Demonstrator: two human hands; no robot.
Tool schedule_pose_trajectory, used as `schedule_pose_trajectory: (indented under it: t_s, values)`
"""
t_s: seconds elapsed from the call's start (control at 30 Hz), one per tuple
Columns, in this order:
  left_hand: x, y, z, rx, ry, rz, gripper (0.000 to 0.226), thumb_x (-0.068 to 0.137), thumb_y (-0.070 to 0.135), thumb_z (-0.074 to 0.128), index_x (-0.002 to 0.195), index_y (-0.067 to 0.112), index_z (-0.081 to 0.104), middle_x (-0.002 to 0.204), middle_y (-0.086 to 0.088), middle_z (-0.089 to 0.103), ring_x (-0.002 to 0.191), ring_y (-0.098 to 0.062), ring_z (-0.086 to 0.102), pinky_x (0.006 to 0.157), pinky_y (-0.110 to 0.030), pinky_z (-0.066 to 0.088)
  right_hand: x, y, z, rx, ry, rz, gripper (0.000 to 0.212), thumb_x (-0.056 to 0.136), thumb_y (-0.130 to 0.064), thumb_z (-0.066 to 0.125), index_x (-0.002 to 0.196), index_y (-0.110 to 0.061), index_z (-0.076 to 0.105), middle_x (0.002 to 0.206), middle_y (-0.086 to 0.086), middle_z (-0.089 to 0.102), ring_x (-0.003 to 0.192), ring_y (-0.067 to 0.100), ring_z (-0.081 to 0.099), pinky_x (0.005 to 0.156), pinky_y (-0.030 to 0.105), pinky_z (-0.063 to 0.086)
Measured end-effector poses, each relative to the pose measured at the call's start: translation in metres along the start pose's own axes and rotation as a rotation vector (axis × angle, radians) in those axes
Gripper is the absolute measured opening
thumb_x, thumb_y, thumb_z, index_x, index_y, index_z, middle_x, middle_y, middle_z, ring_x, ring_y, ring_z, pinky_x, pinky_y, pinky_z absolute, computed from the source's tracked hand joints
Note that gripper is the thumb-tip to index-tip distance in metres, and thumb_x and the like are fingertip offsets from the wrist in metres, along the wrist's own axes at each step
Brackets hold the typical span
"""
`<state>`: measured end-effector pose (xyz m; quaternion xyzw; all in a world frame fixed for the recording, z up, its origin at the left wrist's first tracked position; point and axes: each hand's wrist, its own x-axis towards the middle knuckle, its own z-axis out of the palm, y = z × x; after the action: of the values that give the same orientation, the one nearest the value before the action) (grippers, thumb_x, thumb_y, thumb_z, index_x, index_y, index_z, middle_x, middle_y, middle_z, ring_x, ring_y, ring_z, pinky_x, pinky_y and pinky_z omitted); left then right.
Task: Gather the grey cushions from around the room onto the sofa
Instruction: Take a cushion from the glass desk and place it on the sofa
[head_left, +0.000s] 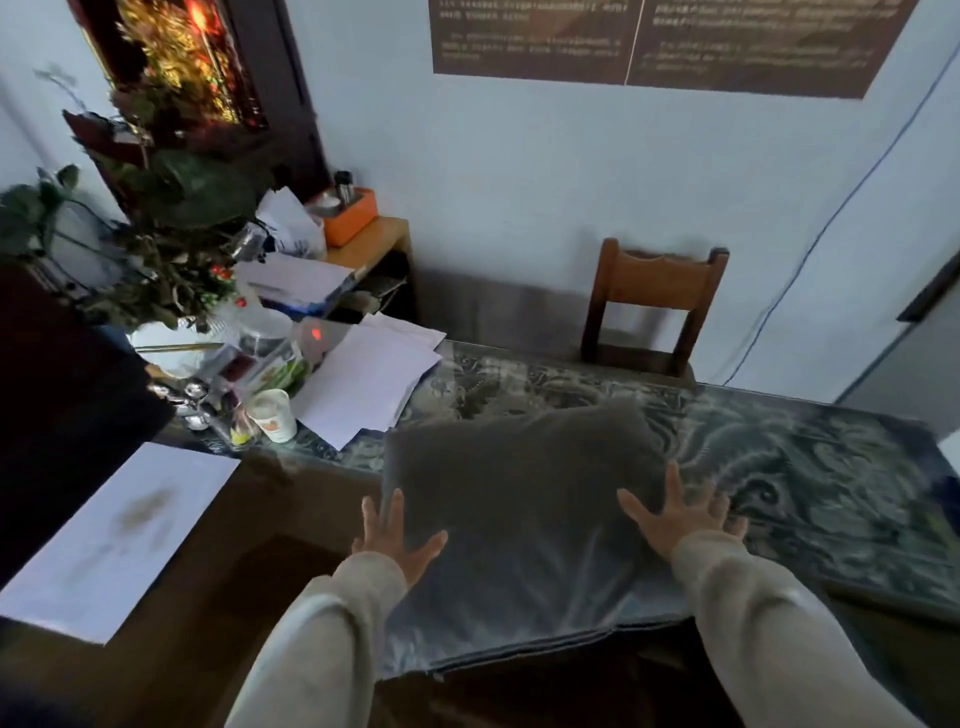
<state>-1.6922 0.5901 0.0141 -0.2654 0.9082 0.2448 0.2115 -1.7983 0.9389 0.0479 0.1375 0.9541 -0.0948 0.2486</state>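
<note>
A large grey cushion (524, 525) lies flat on a table covered by a dark patterned cloth (810, 467), its near edge hanging over the table's front. My left hand (395, 540) is spread at the cushion's left edge, fingers apart. My right hand (680, 514) is spread over the cushion's right side near its edge. Neither hand has closed around the cushion. No sofa is in view.
Loose white papers (369, 379), a paper cup (272, 415), jars and a potted plant (156, 249) crowd the table's left end. A wooden chair (654, 306) stands behind the table against the wall. A white sheet (114, 540) lies low on the left.
</note>
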Motion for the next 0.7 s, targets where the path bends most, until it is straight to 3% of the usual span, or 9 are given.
schedule_pose_trajectory:
  t_s: [0.13,0.3,0.47,0.7]
  values:
    - [0.058,0.012,0.013,-0.133,-0.045,-0.178,0.098,0.089,0.077,0.044,0.154,0.045,-0.022,0.17,-0.01,-0.01,0.148,-0.04,0.033,0.114,-0.043,0.037,0.085,-0.014,0.006,0.11,-0.061,0.017,0.119,0.075,-0.103,0.03,0.166,-0.044,-0.019,0.179,0.013,-0.015,0.165,0.04,-0.002,0.13,0.059,0.005]
    - [0.081,0.017,0.02,-0.38,0.062,-0.218,0.113,0.073,0.084,0.061,0.154,0.054,-0.012,0.152,-0.017,0.042,0.133,-0.039,0.049,0.106,-0.041,0.042,0.123,-0.022,0.022,0.315,-0.123,-0.003,0.129,0.074,-0.095,0.056,0.166,-0.044,-0.019,0.177,0.016,0.01,0.16,0.043,0.023,0.128,0.057,0.023]
    - [0.086,0.021,0.016,-0.446,0.084,-0.241,0.126,0.068,0.078,0.072,0.159,0.042,-0.008,0.158,-0.005,0.042,0.136,-0.036,0.049,0.109,-0.04,0.042,0.136,-0.021,0.029,0.4,-0.094,-0.006,0.133,0.069,-0.098,0.056,0.169,-0.041,-0.011,0.172,0.017,0.029,0.153,0.043,0.038,0.123,0.059,0.033]
    - [0.046,0.034,-0.016,-0.464,0.259,-0.221,0.14,0.06,0.069,0.085,0.163,0.024,0.001,0.157,-0.013,0.041,0.141,-0.033,0.042,0.113,-0.04,0.036,0.091,-0.031,0.001,0.59,0.028,-0.12,0.122,0.073,-0.087,0.069,0.169,-0.04,0.008,0.163,0.012,0.048,0.144,0.044,0.051,0.115,0.057,0.043]
